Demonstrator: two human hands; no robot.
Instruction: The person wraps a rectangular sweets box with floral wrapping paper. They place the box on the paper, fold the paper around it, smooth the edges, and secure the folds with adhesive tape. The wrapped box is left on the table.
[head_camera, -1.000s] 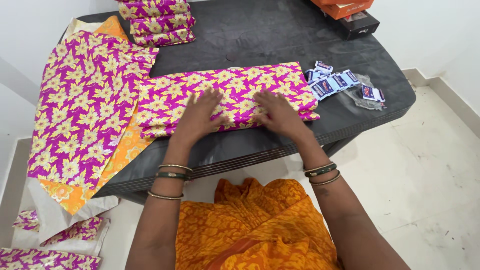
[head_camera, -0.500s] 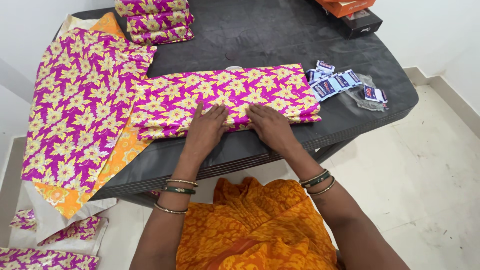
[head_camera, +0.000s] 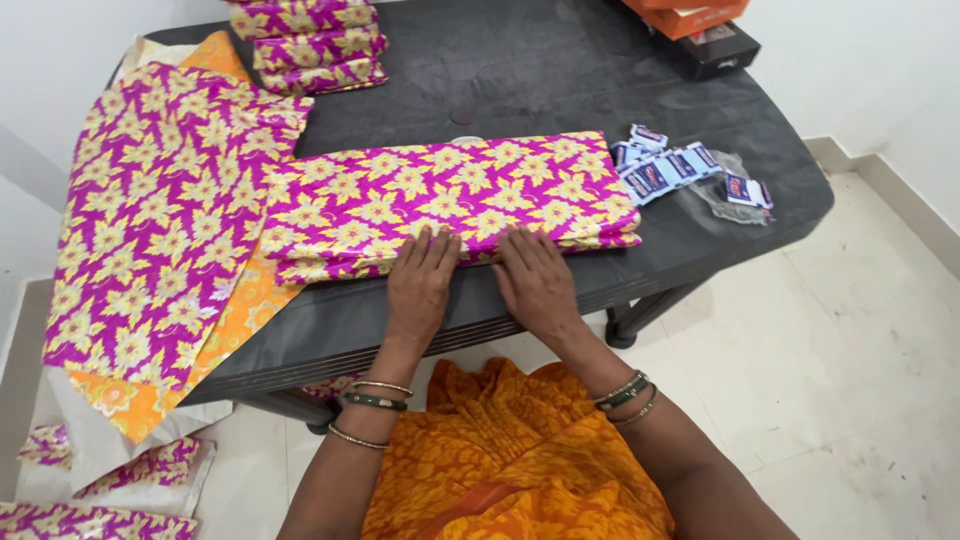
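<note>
Left hand (head_camera: 420, 283) and right hand (head_camera: 535, 280) are laid flat, fingers extended, nothing clasped, on the near edge of the folded wrapping paper (head_camera: 445, 205) at the counter (head_camera: 560, 85) front. Small blue sachets (head_camera: 665, 165) are seen just right of it; wrapped packets (head_camera: 315, 45) stacked farther back.

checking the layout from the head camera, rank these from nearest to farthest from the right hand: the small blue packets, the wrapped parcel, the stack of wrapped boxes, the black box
1. Wrapped parcel: under the right hand fingers, table front.
2. Small blue packets: on the right, past the parcel's end.
3. Black box: far right corner.
4. Stack of wrapped boxes: far left edge, close to the black box in distance.
</note>
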